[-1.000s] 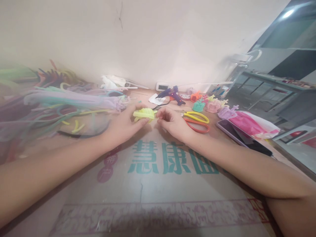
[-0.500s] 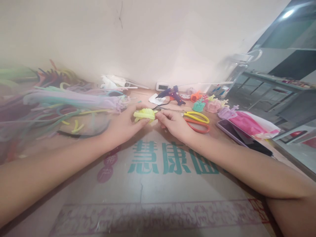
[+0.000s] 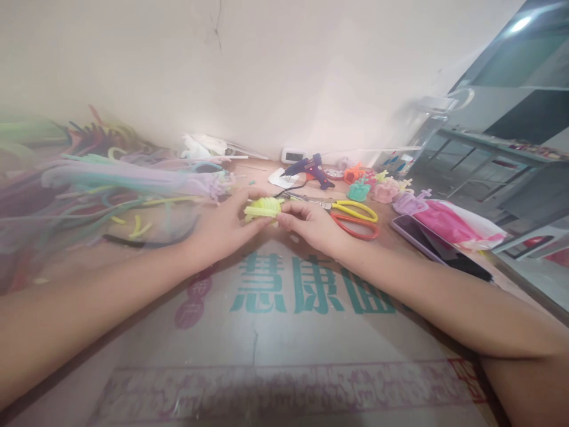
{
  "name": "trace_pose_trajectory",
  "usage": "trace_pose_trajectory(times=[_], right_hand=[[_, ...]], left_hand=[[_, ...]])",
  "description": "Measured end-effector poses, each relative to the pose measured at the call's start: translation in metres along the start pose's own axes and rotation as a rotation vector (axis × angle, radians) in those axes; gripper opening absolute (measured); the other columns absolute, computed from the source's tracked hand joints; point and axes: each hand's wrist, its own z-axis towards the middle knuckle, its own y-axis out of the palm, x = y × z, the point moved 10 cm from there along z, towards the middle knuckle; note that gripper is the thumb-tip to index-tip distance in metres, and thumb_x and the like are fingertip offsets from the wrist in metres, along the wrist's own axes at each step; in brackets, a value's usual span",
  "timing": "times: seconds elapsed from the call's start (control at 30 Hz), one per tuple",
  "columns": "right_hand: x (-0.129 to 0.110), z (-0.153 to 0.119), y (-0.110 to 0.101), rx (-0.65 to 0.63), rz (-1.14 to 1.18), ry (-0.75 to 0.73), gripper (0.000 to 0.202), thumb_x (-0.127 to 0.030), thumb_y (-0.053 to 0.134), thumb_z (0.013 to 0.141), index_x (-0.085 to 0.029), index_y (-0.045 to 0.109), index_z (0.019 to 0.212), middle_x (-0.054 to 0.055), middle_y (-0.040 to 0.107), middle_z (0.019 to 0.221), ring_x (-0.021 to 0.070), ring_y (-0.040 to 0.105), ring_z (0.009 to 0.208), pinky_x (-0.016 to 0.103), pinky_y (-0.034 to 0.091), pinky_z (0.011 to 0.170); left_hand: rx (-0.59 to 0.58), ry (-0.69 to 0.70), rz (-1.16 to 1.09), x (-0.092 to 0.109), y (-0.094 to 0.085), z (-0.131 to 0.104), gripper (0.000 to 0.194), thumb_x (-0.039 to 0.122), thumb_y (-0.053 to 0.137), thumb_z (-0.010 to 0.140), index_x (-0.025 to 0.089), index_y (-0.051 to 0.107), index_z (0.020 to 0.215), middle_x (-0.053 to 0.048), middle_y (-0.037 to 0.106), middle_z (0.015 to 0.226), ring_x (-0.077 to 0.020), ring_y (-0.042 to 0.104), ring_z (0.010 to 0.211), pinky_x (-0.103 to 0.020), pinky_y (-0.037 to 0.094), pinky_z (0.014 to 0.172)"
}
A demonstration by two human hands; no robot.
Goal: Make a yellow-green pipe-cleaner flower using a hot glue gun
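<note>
A small yellow-green coiled piece (image 3: 263, 209), ribbed like wound pipe cleaner, is held above the printed board (image 3: 275, 344). My left hand (image 3: 231, 220) grips it from the left, thumb along its lower edge. My right hand (image 3: 309, 222) is closed at its right end, thumb and index finger pinching it there. Just beyond my right hand lie scissors with one yellow and one red handle (image 3: 355, 210). Behind them a dark blue glue gun (image 3: 311, 171) rests near a white piece of paper (image 3: 278, 178).
Bundles of pastel pipe cleaners (image 3: 133, 178) spread over the left side. On the right are small colourful pipe-cleaner figures (image 3: 359, 190), a phone (image 3: 440, 246), a pink and white packet (image 3: 462, 225) and a clear jug (image 3: 427, 127). A small digital display (image 3: 293, 155) stands by the wall.
The yellow-green piece has turned slightly and shifted a little right. My right thumb and fingers have moved left onto its end, where a small gap was before.
</note>
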Motion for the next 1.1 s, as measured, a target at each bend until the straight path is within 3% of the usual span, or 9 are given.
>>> trace_pose_trajectory(times=[0.1, 0.2, 0.5, 0.83, 1.0, 1.1], right_hand=[[0.001, 0.003, 0.000, 0.002, 0.062, -0.026, 0.013, -0.027, 0.067, 0.081, -0.019, 0.066, 0.091, 0.000, 0.066, 0.086, 0.0153, 0.060, 0.081, 0.030, 0.047, 0.076], [0.005, 0.005, -0.005, 0.034, 0.057, -0.022, 0.018, -0.017, 0.063, 0.077, -0.019, 0.065, 0.095, 0.002, 0.068, 0.094, 0.0161, 0.063, 0.090, 0.032, 0.049, 0.087], [0.008, 0.006, -0.007, 0.059, -0.022, -0.036, 0.017, -0.014, 0.059, 0.074, -0.019, 0.061, 0.091, -0.002, 0.058, 0.084, 0.0137, 0.054, 0.075, 0.030, 0.043, 0.074], [0.008, 0.007, -0.007, 0.066, -0.076, -0.050, 0.019, -0.014, 0.054, 0.078, -0.020, 0.062, 0.094, -0.002, 0.058, 0.083, 0.0133, 0.053, 0.074, 0.029, 0.042, 0.072], [0.004, 0.004, -0.007, 0.078, -0.060, 0.002, 0.015, -0.023, 0.060, 0.082, -0.019, 0.064, 0.097, -0.002, 0.061, 0.080, 0.0115, 0.049, 0.064, 0.027, 0.041, 0.062], [0.001, 0.003, -0.008, 0.081, -0.057, 0.029, 0.013, -0.030, 0.063, 0.084, -0.018, 0.064, 0.088, -0.002, 0.062, 0.076, 0.0111, 0.049, 0.062, 0.026, 0.040, 0.060]], left_hand=[[0.033, -0.048, -0.021, -0.002, -0.004, 0.000, 0.049, 0.046, 0.065, 0.090, 0.024, 0.058, 0.133, -0.007, 0.065, 0.138, -0.0298, 0.062, 0.126, -0.047, 0.051, 0.107], [0.055, -0.060, -0.019, -0.002, -0.006, 0.001, 0.049, 0.046, 0.065, 0.089, 0.023, 0.059, 0.132, -0.008, 0.066, 0.136, -0.0301, 0.064, 0.123, -0.049, 0.051, 0.107], [0.046, -0.066, -0.013, -0.006, -0.004, 0.001, 0.050, 0.047, 0.066, 0.089, 0.026, 0.058, 0.134, -0.006, 0.065, 0.139, -0.0300, 0.063, 0.125, -0.047, 0.055, 0.102], [0.026, -0.074, -0.002, -0.004, -0.003, 0.000, 0.049, 0.047, 0.065, 0.089, 0.027, 0.058, 0.134, -0.005, 0.065, 0.140, -0.0305, 0.062, 0.127, -0.047, 0.054, 0.104], [0.019, -0.079, -0.004, -0.004, -0.003, 0.001, 0.050, 0.047, 0.065, 0.089, 0.027, 0.058, 0.134, -0.005, 0.064, 0.141, -0.0305, 0.063, 0.127, -0.047, 0.054, 0.104], [0.022, -0.061, -0.005, -0.002, -0.003, 0.001, 0.048, 0.047, 0.064, 0.090, 0.027, 0.058, 0.134, -0.006, 0.065, 0.140, -0.0307, 0.062, 0.127, -0.048, 0.053, 0.105]])
